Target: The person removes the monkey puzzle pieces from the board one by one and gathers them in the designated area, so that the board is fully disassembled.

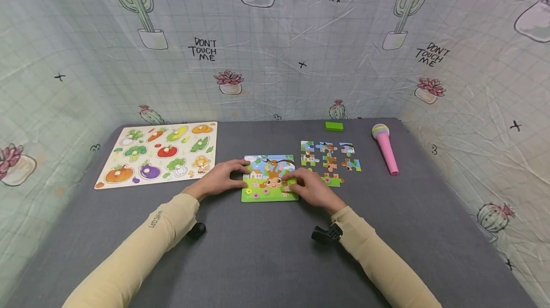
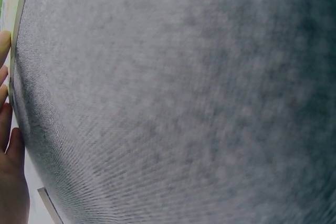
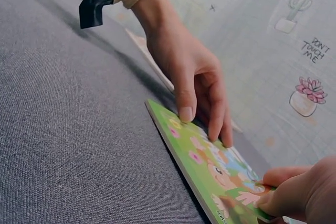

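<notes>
A small jigsaw board point(image 1: 260, 194) with a monkey picture lies flat on the grey table. My left hand point(image 1: 220, 179) rests along its left edge, thumb and fingers apart and touching the rim. Over the right part of the board, my right hand point(image 1: 317, 189) pinches a green puzzle piece point(image 1: 287, 187) between thumb and finger; the fingers hide much of it. In the right wrist view both hands touch the board area, with the right fingertips partly cut off by the frame. Loose jigsaw pieces point(image 1: 330, 163) lie spread just right of the board, some behind the right hand.
At the left lies a vegetable peg puzzle point(image 1: 116, 153). A green block point(image 1: 334, 127) sits near the table's back edge, and a pink toy microphone point(image 1: 388, 153) lies at the right. A patterned cloth point(image 1: 279, 36) hangs around the table's back and sides.
</notes>
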The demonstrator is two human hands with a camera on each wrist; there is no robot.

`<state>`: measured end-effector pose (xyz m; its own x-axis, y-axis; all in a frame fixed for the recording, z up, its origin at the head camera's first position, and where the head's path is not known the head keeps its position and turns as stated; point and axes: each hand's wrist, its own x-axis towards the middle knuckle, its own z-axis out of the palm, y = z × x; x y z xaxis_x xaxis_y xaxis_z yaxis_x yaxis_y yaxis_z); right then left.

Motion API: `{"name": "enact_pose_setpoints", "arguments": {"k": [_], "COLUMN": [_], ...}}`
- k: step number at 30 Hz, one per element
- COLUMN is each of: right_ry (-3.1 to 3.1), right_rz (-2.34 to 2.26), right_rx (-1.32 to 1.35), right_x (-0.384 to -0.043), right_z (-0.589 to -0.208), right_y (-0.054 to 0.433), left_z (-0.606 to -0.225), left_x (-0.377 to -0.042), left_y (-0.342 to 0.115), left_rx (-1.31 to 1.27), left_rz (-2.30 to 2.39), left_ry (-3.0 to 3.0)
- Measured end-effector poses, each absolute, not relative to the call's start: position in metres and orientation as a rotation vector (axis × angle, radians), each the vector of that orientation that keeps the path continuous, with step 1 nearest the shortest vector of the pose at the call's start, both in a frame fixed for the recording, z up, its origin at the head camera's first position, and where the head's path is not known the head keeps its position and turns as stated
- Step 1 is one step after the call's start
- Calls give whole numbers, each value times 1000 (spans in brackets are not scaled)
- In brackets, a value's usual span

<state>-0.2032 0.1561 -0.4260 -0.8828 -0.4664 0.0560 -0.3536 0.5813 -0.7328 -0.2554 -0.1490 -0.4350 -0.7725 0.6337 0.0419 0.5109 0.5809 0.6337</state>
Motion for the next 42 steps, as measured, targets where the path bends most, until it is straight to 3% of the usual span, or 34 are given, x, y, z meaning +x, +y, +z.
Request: {"name": "enact_pose_setpoints", "arguments": {"k": [22, 42], "right_ry": [2671, 2767], "right_rz": [-1361, -1326], "right_rx": [-533, -141], "right_x": [-191, -180], "right_z": [-426, -415], "right_y": [182, 291], "left_z": [-435, -435], "left_x": [-256, -257], "left_y": [-149, -148], "left_rx": [957, 942], "left_rz": [959, 955], "left_ry": [2613, 2608]}}
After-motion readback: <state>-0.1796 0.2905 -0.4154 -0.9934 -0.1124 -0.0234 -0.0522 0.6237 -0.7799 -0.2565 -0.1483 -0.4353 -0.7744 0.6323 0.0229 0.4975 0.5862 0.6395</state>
